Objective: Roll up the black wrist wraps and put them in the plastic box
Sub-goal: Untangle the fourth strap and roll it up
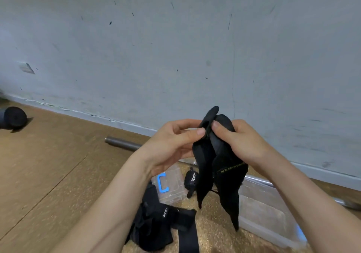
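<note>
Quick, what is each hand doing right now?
Left hand: closed, pinching the top of the black wrist wrap.
Right hand: closed, pinching the same wrap, which hangs down between both hands.

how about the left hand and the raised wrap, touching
Touching. The head view shows the left hand pinching the black wrist wrap near its top; the right hand grips it too.

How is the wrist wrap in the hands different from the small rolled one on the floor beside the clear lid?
The held wrist wrap hangs loose in the air, pinched by the left hand and right hand; the rolled wrist wrap lies on the floor as a tight bundle. The held wrist wrap has yellowish lettering, the rolled wrist wrap white. Both are black.
</note>
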{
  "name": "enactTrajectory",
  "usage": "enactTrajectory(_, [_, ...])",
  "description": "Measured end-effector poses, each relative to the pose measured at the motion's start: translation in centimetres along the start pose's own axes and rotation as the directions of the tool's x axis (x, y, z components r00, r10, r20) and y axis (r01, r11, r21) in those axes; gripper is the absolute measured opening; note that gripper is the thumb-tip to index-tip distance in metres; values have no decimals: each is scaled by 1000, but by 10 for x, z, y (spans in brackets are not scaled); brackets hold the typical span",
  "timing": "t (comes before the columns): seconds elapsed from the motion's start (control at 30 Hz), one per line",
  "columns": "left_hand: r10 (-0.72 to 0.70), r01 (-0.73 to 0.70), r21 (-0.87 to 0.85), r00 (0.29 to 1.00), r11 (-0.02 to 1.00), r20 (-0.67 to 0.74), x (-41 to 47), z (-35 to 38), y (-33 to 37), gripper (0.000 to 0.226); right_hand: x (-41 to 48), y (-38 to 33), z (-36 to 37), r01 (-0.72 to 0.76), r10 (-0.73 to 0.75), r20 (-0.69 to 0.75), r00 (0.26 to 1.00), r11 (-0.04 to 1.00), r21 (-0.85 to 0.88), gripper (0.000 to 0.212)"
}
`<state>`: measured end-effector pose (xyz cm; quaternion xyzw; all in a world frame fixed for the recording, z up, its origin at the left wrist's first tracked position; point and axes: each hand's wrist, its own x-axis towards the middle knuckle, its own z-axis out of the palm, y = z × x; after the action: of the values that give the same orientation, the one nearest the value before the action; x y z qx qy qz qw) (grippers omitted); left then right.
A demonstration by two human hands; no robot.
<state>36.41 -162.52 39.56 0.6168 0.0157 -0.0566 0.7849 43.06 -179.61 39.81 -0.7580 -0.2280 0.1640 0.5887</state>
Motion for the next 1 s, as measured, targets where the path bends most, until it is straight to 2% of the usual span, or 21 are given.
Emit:
enactTrajectory(0.1, [45, -44, -69, 999, 997, 6, 0, 10, -2, 37, 1, -1, 3, 30, -20, -93, 996, 994, 107, 49])
enactTrajectory(0.17, [118, -111, 70, 987, 991, -111, 0, 20, -3, 39, 0, -3, 6, 22, 16, -156, 988, 971, 239, 40])
enactTrajectory(0.23, [263, -191, 324, 945, 926, -196, -3, 26, -4, 38, -1, -3, 9, -15, 84, -165, 983, 926, 378, 33])
enactTrajectory(0.33, [466, -247, 646, 863, 723, -192, -7, 26, -8, 34, -3, -5, 15, -105, 167, -84, 982, 863, 494, 32])
enactTrajectory(0.43, [538, -252, 734, 823, 631, -180, -8, 15, -6, 26, -10, -13, 12, -248, 208, 137, 969, 746, 619, 48])
enactTrajectory(0.5, [561, -198, 781, 797, 593, -225, -7, -2, 2, 22, -15, -17, 7, -320, 180, 276, 944, 692, 647, 51])
enactTrajectory(0.57, [644, -122, 876, 726, 466, -242, -7, -21, 6, 24, -17, -17, 5, -332, 146, 338, 930, 732, 595, 50])
enactTrajectory(0.63, [737, -91, 952, 656, 291, -162, -6, -27, 4, 27, -17, -15, 8, -333, 175, 331, 927, 789, 516, 50])
enactTrajectory(0.67, [751, -93, 962, 645, 256, -137, -4, -25, 1, 26, -18, -14, 10, -332, 194, 322, 927, 822, 462, 49])
enactTrajectory(0.73, [753, -95, 946, 632, 311, -184, -2, -20, -4, 20, -17, -11, 17, -314, 220, 317, 923, 905, 288, 41])
enactTrajectory(0.77, [767, -93, 934, 601, 346, -224, -1, -19, -4, 18, -17, -10, 19, -290, 228, 312, 922, 942, 167, 39])
enactTrajectory(0.8, [800, -77, 937, 547, 340, -245, 0, -20, -3, 17, -17, -8, 19, -249, 222, 306, 926, 967, 51, 41])
enactTrajectory(0.87, [872, -10, 967, 434, 256, -227, -2, -22, 2, 22, -16, -8, 16, -167, 189, 326, 926, 981, -94, 45])
enactTrajectory(0.9, [877, -5, 963, 413, 271, -245, -2, -24, 2, 24, -16, -9, 14, -143, 181, 350, 919, 981, -132, 45])
enactTrajectory(0.93, [854, -39, 936, 424, 349, -301, -3, -25, 3, 23, -16, -10, 12, -128, 179, 363, 915, 979, -160, 44])
enactTrajectory(1.0, [751, -135, 811, 486, 569, -446, -4, -23, 4, 19, -13, -7, 10, -95, 173, 309, 935, 963, -253, 43])
